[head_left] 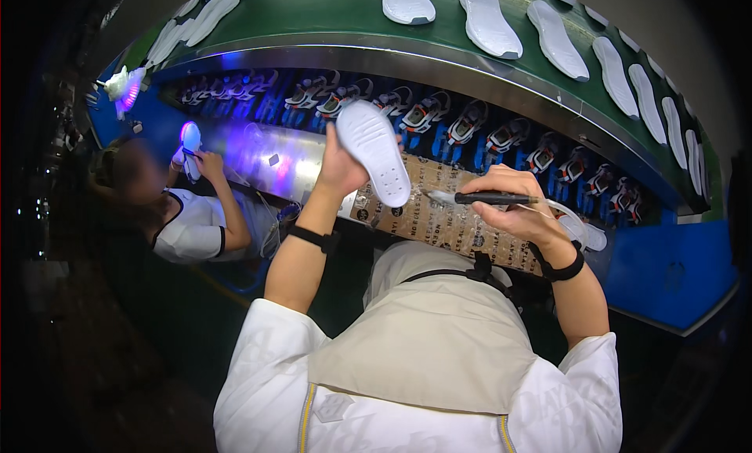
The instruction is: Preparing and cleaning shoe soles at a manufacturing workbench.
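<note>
In my left hand (342, 161) is a white shoe sole (371, 147), gripped from behind near its wider end, its ridged face toward me and the end with small holes hanging down. My right hand (513, 206) is closed round a brush (497, 197) with a dark handle and pale bristles. The bristle tip points left at the lower part of the sole, a small gap apart from it. A thin pale tube or cord runs behind my right hand. Below both hands lies brown printed cardboard (439, 222) under clear tape.
Beyond the cardboard, several shoe uppers (425, 110) stand in a row on blue holders. Farther off, a green conveyor (313, 18) carries several white soles (489, 22). At left a co-worker (196, 226) holds another sole under violet light. A blue panel (666, 269) stands at right.
</note>
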